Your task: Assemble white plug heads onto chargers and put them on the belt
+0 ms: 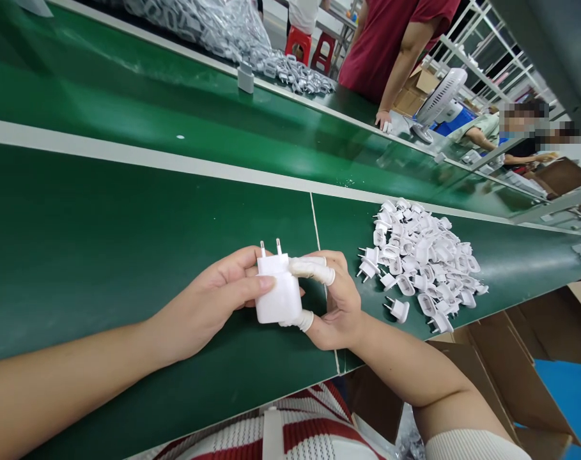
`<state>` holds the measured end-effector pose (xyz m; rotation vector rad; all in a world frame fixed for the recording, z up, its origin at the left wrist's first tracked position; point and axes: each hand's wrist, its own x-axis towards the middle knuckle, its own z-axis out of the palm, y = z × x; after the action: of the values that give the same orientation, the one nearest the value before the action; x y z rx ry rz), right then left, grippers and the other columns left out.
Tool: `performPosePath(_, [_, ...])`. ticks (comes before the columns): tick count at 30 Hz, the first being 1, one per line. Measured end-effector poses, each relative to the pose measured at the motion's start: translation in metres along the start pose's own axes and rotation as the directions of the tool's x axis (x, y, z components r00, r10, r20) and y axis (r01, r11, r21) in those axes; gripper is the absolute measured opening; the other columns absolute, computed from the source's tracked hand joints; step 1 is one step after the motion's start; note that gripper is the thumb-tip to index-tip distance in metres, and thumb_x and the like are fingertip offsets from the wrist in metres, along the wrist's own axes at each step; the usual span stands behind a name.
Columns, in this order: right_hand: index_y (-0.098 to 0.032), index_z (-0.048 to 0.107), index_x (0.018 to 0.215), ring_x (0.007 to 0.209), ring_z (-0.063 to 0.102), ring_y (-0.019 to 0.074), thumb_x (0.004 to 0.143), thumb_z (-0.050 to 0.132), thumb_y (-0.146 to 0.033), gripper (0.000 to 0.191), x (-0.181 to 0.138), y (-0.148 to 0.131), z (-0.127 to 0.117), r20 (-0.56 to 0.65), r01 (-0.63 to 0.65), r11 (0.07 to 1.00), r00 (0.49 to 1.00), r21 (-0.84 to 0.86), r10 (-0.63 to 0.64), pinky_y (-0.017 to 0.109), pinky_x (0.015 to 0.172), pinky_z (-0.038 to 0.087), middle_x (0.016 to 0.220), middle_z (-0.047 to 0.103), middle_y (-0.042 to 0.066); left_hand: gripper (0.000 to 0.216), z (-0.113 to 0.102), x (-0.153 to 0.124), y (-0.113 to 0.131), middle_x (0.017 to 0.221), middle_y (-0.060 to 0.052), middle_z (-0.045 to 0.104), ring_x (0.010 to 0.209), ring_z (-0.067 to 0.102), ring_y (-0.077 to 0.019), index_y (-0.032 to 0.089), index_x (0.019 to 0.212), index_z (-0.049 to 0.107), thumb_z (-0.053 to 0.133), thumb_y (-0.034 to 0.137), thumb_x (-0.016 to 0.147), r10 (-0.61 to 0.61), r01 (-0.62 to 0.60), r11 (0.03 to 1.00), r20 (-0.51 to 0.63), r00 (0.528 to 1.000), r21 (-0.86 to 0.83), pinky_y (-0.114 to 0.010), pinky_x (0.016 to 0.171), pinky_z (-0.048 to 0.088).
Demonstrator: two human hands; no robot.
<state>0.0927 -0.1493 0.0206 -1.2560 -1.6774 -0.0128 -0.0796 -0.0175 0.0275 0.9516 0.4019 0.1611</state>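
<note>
A white two-pin plug charger [278, 299] is held between both hands above the green table, its metal pins pointing away from me. My left hand [218, 297] pinches its left side, with the thumb across the front face. On the right side, my right hand [335, 297] grips it with fingers that wear white finger cots. Thumb and forefinger press at its bottom and upper right edge. To the right lies a heap of white plug heads [422, 255], some with their pins showing; one plug head [397, 310] sits apart at the near side.
Beyond the table runs a green conveyor belt [141, 121], with a lone grey-white piece [245, 78] standing on its far edge. A bagged pile of grey parts [199, 32] lies behind it. Cardboard boxes [505, 364] stand at the lower right. Several people are at the far side.
</note>
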Motion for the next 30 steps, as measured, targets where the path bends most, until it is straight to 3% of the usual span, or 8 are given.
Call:
performPosePath(8, [-0.026,0.059,0.144,0.108,0.067,0.0283,0.092,0.074,-0.033,0.054,0.001,-0.001,-0.001,0.018,0.005,1.0,1.0,-0.021,-0.004,0.048,0.094,0.057,0.12,0.075,0.009,0.032,-0.002,0.0,-0.003,0.094,-0.002,0.079,0.082,0.072,-0.0173,0.021,0.098,0.066,0.083,0.047,0.09,0.027,-0.026,0.999,0.013,1.0,-0.026,-0.025,0.076,0.058])
performPosePath(16, [-0.022,0.063,0.142,0.106,0.07,0.0284,0.094,0.072,-0.035,0.05,0.0,-0.001,-0.001,0.035,0.037,0.998,0.999,-0.042,-0.035,0.049,0.092,0.058,0.118,0.078,0.01,0.037,-0.002,0.002,-0.003,0.085,-0.001,0.075,0.073,0.068,-0.0159,0.02,0.093,0.064,0.087,0.048,0.086,0.042,-0.042,0.999,0.015,0.999,0.003,-0.024,0.07,0.054])
performPosePath(30, [-0.02,0.068,0.138,0.103,0.072,0.0255,0.092,0.071,-0.027,0.047,0.003,0.0,-0.005,0.043,0.115,0.99,0.993,-0.082,-0.112,0.044,0.089,0.058,0.112,0.081,0.01,0.03,-0.008,0.003,-0.014,0.095,-0.001,0.081,0.084,0.077,-0.0179,0.022,0.098,0.065,0.086,0.042,0.09,0.044,-0.037,0.996,0.086,0.995,-0.084,-0.024,0.074,0.059])
